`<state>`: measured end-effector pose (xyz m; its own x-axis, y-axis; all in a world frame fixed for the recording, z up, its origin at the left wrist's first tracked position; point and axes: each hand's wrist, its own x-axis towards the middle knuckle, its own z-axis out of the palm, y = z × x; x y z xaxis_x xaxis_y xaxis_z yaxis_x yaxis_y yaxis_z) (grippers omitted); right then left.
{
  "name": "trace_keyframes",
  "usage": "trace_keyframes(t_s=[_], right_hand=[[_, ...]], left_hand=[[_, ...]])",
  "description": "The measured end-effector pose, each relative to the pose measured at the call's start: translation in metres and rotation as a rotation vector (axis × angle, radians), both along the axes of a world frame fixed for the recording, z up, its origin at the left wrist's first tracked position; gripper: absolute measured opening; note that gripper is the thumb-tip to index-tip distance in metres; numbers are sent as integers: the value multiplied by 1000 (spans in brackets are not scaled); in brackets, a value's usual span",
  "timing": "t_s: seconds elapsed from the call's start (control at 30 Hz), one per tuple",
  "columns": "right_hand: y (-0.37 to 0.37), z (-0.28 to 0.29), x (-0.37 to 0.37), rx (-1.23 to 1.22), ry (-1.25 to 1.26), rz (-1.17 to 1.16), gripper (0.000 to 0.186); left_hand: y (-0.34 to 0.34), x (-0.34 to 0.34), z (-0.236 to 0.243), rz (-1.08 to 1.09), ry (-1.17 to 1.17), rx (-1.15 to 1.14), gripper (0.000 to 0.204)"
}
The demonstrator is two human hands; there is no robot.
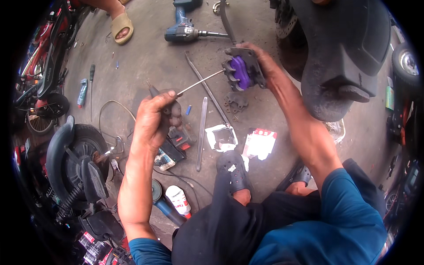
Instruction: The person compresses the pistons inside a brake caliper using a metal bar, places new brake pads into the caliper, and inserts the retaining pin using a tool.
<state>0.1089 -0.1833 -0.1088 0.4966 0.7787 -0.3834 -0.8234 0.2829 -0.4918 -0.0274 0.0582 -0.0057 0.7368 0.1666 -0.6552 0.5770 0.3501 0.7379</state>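
My left hand (161, 117) is closed around the handle of a screwdriver (199, 83). Its thin metal shaft points up to the right, and the tip meets the edge of a dark brake caliper (232, 73). Bright purple brake pads (240, 73) sit in the caliper. My right hand (264, 62) grips the caliper from its far right side, the fingers partly hidden behind it. A black hose (227, 22) runs up from the caliper. Beside my left hand shows a dark pointed piece (153, 90) whose kind I cannot make out.
A blue cordless impact wrench (181, 31) lies beyond. Below the caliper are dark worn pads (237, 101), a long metal bar (205, 88) and torn packaging (260, 142). A vehicle's black fender (344, 57) stands right; a wheel (84, 150) and angle grinder (165, 207) are left. Another person's sandalled foot (121, 28) is far left.
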Motion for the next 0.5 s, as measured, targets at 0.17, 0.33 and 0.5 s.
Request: trace_keyframes(t_s=[0.17, 0.33, 0.5], right_hand=[[-5, -1, -1, -82, -10, -15, 41], [-10, -5, -1, -90, -23, -1, 42], [-7, -4, -15, 43, 70, -202, 59]], left_hand=[[5, 6, 6, -206, 5, -30, 16], [-12, 17, 20, -766, -538, 1004, 18], [-19, 10, 23, -586, -357, 886, 15]])
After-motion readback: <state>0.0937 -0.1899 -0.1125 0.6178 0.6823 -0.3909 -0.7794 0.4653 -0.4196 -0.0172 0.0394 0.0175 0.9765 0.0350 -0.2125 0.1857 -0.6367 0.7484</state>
